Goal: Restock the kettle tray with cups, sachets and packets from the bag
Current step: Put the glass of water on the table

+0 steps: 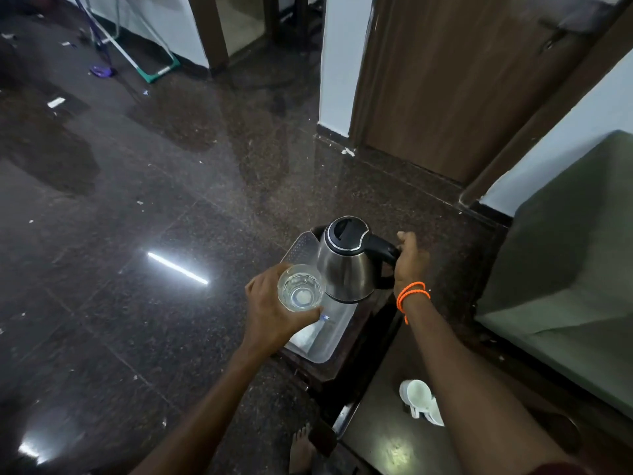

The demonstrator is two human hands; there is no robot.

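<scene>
Left hand (270, 315) is wrapped around a clear drinking glass (300, 286), fingers closed on its wall, thumb along the near rim. The glass sits upright, mouth up, over the left middle of the tray (323, 351) and just beside the kettle (349, 260) — can't tell whether its base is touching the tray or is still held above it.

Right hand (411, 260) is closed over the far-right edge of the tray, right behind the kettle's black handle; whether the fingers also touch the handle is not clear. An orange thread band (412, 293) is on that wrist.

The kettle is stainless steel with a black lid, lid shut, standing on the far half of the tray. The tray is silver, rectangular, with a dimpled floor visible at the far left corner. It rests on a dark wooden low table (342, 368). A small packet with blue print (325, 317) lies on the tray floor near the left thumb.

White cups (419, 401) lie tipped on their sides on a lower dark surface near right, well apart from the tray.

Green sofa (561, 269) at right, dark granite floor (137, 234) at left — scraps of litter across it. A bare foot (301, 447) shows at the near edge.
</scene>
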